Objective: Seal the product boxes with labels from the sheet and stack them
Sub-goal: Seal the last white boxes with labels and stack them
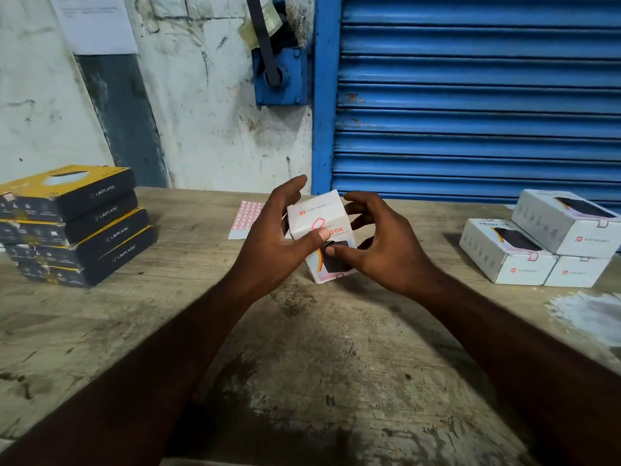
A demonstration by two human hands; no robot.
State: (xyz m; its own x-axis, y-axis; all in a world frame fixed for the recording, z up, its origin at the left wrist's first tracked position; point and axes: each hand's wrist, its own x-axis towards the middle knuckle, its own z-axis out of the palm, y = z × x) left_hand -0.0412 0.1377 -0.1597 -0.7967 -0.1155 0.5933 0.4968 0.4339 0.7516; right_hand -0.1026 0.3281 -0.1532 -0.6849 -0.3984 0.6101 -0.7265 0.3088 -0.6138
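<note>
Gripping a white Portronics box (316, 210) tilted over the middle of the counter (302, 348), the left hand (268, 243) wraps its fingers behind it and presses its thumb on a red-outlined label (317, 225) on the front face. The right hand (386, 243) curls round the box's right side, with its thumb on the lower front. A label sheet (245, 216) lies near the far edge. Three white boxes (537, 243) are stacked at the right edge and four Lapcare boxes (77, 227) at the left edge.

Tilted white box (316, 216), label sheet (244, 218) behind it, sealed boxes (504, 260) stacked right
</note>
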